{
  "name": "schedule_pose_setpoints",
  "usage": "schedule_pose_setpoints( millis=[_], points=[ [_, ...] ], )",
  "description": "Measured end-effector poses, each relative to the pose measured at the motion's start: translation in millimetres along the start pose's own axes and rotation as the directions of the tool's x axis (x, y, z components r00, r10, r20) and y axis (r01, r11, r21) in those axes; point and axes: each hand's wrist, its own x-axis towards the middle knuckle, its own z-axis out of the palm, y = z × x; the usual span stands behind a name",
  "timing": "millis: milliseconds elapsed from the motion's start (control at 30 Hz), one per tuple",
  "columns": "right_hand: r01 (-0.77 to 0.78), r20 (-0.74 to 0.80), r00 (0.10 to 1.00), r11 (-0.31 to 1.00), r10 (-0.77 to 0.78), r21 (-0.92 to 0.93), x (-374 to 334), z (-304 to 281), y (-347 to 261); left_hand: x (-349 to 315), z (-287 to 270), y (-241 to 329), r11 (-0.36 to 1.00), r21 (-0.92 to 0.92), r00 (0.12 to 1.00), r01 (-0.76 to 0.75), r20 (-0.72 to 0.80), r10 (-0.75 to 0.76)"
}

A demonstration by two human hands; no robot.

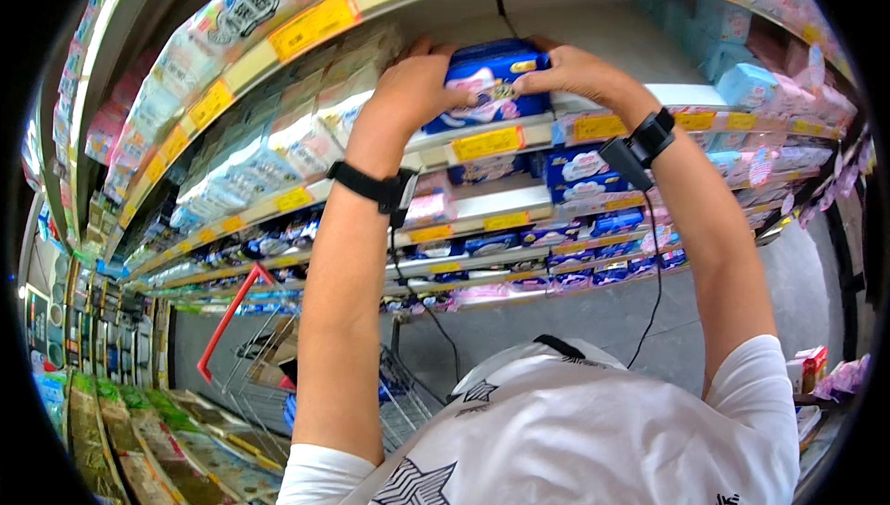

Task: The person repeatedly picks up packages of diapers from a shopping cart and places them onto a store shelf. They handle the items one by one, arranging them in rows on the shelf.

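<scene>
The left hand (419, 86) and right hand (577, 75) are grasping a blue package (489, 86) from 2 sides; it is probably resting on a shelf (686, 95).

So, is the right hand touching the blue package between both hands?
Touching: the head view shows the right hand with its thumb on the front of the blue package.

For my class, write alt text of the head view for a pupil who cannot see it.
A person's left hand and right hand hold a blue package at a shop shelf with yellow labels; a red-handled shopping cart stands at lower left.
</scene>
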Motion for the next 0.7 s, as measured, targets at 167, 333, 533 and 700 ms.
schedule_pose_setpoints(
  millis=[167,333,533,700],
  points=[
    [0.134,0.023,0.990,0.987,-0.137,0.091,10,10,8,1,-12,14,0.996,-0.070,0.998,0.057,0.016,-0.056],
    [0.102,-0.056,0.993,0.994,-0.104,-0.048,1,20,-11,-5,-16,18,0.994,-0.064,0.995,0.092,0.045,-0.089],
    [0.067,-0.082,0.994,0.997,-0.069,-0.028,-1,25,-13,-6,-5,12,0.999,-0.032,0.998,0.028,-0.047,-0.030],
    [0.022,-0.067,0.997,1.000,-0.023,-0.015,0,23,-5,-7,-4,18,0.995,-0.016,0.995,0.098,-0.017,-0.098]
  ],
)
